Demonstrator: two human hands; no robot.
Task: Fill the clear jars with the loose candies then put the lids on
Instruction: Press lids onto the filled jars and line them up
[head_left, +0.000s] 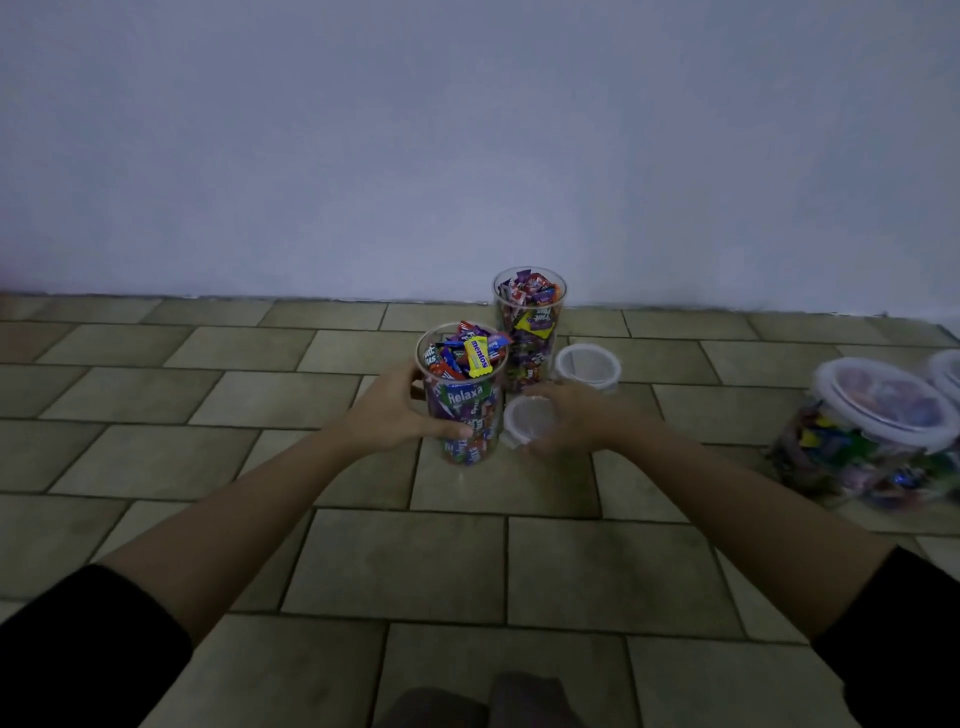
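Observation:
Two tall clear jars stand on the tiled floor, both heaped with wrapped candies and without lids. My left hand (397, 410) grips the nearer jar (464, 410) from its left side, thumb across the front. My right hand (563, 418) holds a clear round lid (530, 418) just right of that jar, low by the floor. The second jar (530, 332) stands behind, close to the wall. Another clear lid (587, 366) lies on the floor to its right.
At the right edge, a lidded jar of candies (878, 436) lies blurred on the floor, with part of another lidded jar (948, 374) behind it. A plain wall (467, 156) rises just behind the jars. Dark shapes show at the bottom edge.

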